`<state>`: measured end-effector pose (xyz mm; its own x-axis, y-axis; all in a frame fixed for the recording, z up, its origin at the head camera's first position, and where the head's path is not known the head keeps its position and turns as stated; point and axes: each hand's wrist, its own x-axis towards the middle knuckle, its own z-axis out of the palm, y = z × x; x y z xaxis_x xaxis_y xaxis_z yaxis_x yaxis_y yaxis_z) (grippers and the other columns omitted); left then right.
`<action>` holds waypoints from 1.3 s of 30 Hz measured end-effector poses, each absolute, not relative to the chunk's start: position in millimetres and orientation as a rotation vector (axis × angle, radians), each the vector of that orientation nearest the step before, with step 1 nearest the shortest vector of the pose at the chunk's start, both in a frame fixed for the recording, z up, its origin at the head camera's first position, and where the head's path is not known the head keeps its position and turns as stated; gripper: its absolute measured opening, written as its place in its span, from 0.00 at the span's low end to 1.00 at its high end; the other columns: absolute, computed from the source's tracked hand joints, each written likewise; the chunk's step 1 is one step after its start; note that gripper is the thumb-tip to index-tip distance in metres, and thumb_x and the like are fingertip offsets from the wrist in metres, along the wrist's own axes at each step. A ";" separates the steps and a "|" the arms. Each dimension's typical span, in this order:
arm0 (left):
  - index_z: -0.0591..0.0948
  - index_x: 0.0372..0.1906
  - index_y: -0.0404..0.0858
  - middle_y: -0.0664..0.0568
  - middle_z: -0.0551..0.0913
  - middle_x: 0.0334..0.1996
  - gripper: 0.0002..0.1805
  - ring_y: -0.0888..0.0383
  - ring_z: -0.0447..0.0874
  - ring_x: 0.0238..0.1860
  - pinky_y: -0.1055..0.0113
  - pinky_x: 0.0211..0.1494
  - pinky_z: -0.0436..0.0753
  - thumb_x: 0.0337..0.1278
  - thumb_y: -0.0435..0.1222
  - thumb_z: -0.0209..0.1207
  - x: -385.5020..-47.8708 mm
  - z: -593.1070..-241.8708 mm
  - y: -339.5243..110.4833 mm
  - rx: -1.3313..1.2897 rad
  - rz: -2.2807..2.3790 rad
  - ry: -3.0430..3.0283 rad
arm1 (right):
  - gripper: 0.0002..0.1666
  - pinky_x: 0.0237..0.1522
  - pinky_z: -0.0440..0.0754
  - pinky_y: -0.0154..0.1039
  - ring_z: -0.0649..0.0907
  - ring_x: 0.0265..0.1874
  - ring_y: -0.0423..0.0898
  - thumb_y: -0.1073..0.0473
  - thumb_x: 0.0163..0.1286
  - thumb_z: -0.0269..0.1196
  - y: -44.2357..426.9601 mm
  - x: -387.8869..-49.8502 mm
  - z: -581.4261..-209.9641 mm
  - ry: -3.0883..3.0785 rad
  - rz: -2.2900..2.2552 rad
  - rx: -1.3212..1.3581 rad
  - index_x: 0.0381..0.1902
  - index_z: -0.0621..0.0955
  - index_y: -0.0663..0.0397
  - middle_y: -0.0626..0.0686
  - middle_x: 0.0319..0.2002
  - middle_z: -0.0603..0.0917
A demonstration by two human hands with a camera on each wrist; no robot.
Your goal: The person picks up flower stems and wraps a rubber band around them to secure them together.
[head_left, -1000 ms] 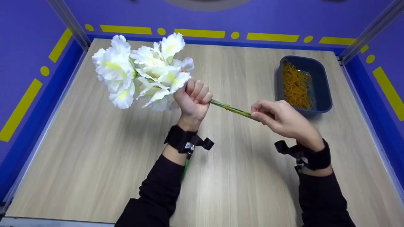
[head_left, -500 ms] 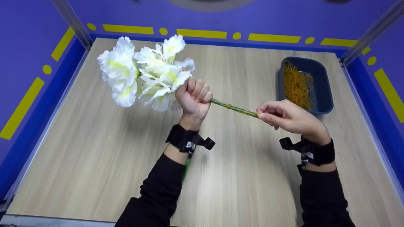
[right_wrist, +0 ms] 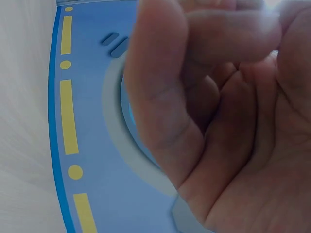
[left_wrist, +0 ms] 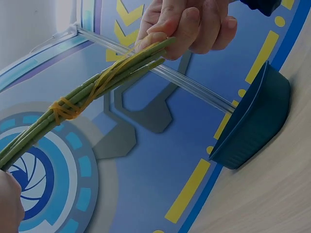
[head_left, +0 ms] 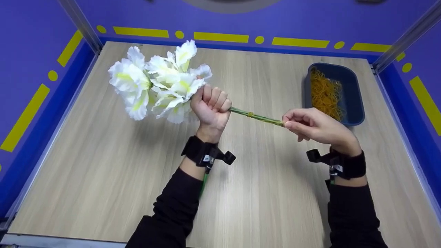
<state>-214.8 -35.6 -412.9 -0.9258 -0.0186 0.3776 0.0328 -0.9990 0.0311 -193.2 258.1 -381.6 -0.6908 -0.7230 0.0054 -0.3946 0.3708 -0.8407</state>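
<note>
My left hand (head_left: 212, 108) grips a bunch of white artificial flowers (head_left: 172, 82) by the green stems (left_wrist: 92, 90), just below the blooms. The bunch lies nearly level above the table, blooms to the left and stem ends to the right. A yellow rubber band (left_wrist: 68, 110) is wound round the stems partway along, and a loop of it runs along them to their cut ends. There my right hand (head_left: 315, 125) pinches the loop between thumb and index finger. In the right wrist view its curled fingers (right_wrist: 160, 87) fill the right side, and the pinched band is hidden.
A dark blue-grey bin (head_left: 353, 93) stands at the back right of the wooden table (head_left: 258, 193), with a heap of yellow rubber bands (head_left: 324, 94) in it. Blue panels (head_left: 234, 20) with yellow marks enclose the table at the back and sides.
My right hand has moved a little to the right and up, drawing the rubber band along the stems to their ends. The left hand keeps its hold; the blooms have shifted slightly.
</note>
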 end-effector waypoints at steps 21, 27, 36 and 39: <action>0.49 0.16 0.46 0.59 0.45 0.12 0.24 0.66 0.40 0.13 0.75 0.15 0.43 0.76 0.39 0.27 -216.1 -413.1 -36.4 -0.428 -2.917 -0.118 | 0.08 0.21 0.81 0.39 0.78 0.18 0.47 0.68 0.78 0.55 251.7 -186.1 -378.0 2.264 -1.327 -1.011 0.47 0.80 0.57 0.54 0.24 0.78; 0.50 0.16 0.45 0.59 0.46 0.12 0.23 0.66 0.41 0.14 0.76 0.16 0.45 0.69 0.36 0.40 -215.1 -413.5 -35.9 -0.525 -2.956 -0.157 | 0.07 0.21 0.82 0.39 0.78 0.19 0.49 0.69 0.79 0.53 254.1 -185.0 -377.8 2.217 -1.475 -0.930 0.45 0.79 0.61 0.57 0.25 0.72; 0.49 0.14 0.46 0.60 0.46 0.11 0.25 0.66 0.40 0.13 0.76 0.15 0.44 0.76 0.39 0.25 -210.9 -404.6 -42.0 -0.478 -3.071 -0.148 | 0.06 0.22 0.82 0.40 0.78 0.19 0.50 0.69 0.79 0.53 253.6 -185.9 -378.5 2.180 -1.495 -0.929 0.45 0.78 0.63 0.57 0.25 0.71; 0.49 0.14 0.46 0.60 0.46 0.11 0.25 0.66 0.40 0.13 0.76 0.15 0.44 0.76 0.39 0.26 -211.4 -404.9 -42.1 -0.435 -3.052 -0.143 | 0.07 0.22 0.82 0.42 0.79 0.20 0.50 0.68 0.79 0.52 252.3 -186.6 -378.8 2.169 -1.466 -0.935 0.46 0.78 0.63 0.57 0.25 0.72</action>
